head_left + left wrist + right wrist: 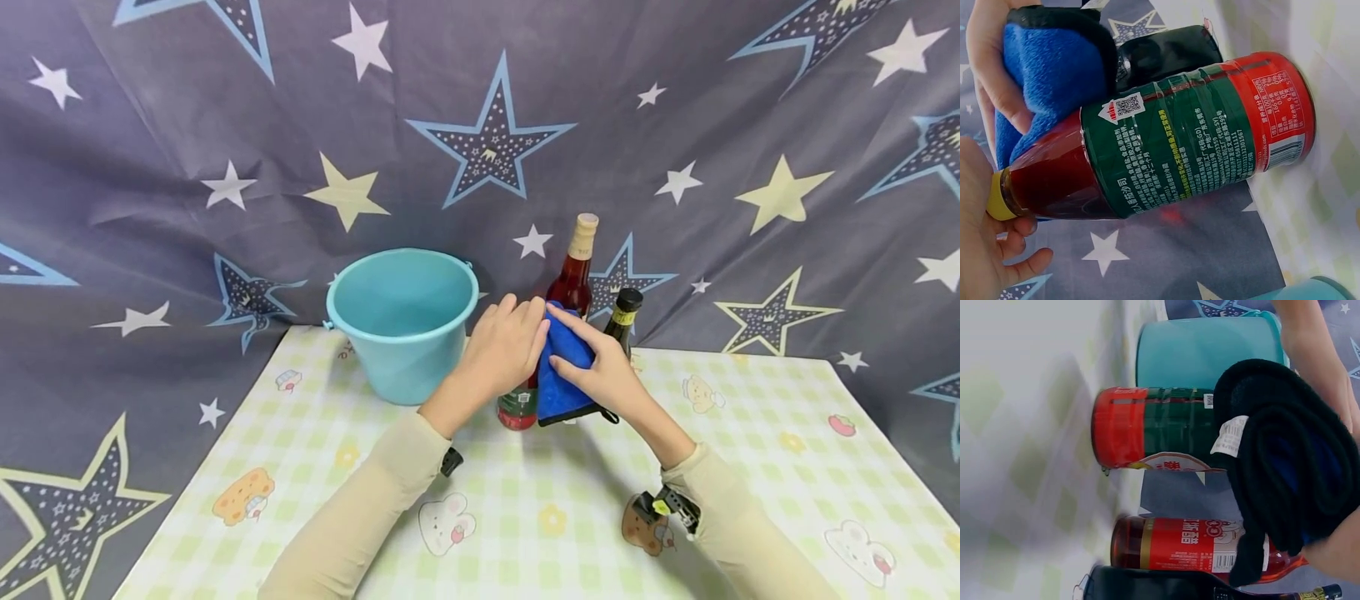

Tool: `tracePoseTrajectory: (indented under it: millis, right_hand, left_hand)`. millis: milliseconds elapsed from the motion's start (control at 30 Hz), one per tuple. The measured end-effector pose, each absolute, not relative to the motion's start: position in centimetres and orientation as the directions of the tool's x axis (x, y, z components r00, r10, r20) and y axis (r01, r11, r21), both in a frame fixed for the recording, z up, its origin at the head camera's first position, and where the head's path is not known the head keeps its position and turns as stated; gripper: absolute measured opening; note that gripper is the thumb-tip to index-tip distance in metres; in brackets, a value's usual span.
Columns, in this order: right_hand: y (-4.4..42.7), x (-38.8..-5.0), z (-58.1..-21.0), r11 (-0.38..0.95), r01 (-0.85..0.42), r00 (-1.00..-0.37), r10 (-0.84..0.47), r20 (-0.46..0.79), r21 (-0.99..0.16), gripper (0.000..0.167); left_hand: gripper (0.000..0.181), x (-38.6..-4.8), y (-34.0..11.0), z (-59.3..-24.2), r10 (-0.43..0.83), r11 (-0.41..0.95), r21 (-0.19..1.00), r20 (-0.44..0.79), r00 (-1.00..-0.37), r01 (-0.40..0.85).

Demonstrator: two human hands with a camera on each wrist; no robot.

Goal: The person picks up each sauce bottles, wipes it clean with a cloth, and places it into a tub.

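Note:
My left hand point(504, 348) holds the top of a bottle point(1172, 140) of dark red liquid by its yellow cap point(1000, 197). The bottle has a green and red label and a red lower band, and appears upright on the table in the head view. With my right hand point(606, 373) I grip a blue cloth point(558, 367) with black edging, bunched against the bottle's upper side. In the right wrist view, the folded cloth point(1254, 481) covers the bottle's upper part, and a white tag point(1230, 436) hangs from it.
A light-blue bucket point(408, 371) stands left of the held bottle. Behind my right hand are a red-labelled bottle point(1188, 544) with a pale top and a dark bottle point(624, 317) with a black cap. A checked cloth point(555, 483) covers the table; a starry curtain point(450, 100) hangs behind.

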State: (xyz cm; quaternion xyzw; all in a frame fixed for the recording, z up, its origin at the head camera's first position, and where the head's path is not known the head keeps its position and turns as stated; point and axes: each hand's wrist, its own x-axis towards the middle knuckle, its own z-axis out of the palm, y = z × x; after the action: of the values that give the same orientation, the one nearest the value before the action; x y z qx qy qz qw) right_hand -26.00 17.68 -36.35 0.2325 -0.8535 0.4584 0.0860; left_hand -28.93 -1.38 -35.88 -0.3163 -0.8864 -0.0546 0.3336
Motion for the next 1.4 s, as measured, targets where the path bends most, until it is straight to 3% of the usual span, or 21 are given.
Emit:
tracePoseTrajectory:
  millis: [533, 1133, 1400]
  right_hand:
    - [17.7, -26.3, -38.5, 0.584, -0.511, -0.859, -0.375, 0.349, -0.631, 0.068]
    - [17.6, -26.4, -41.8, 0.734, -0.399, -0.9, -0.429, 0.079, -0.549, 0.066]
    - [17.4, -26.5, -42.3, 0.751, -0.407, -0.893, -0.448, 0.052, -0.52, 0.064]
  left_hand:
    - [0.02, -29.0, -2.1, -35.3, 0.532, 0.779, -0.055, 0.585, -0.612, 0.625]
    - [0.015, -29.2, -1.6, -35.1, 0.571, 0.762, -0.094, 0.566, -0.595, 0.641]
    - [0.018, -29.2, -1.7, -35.4, 0.578, 0.757, -0.126, 0.588, -0.567, 0.641]
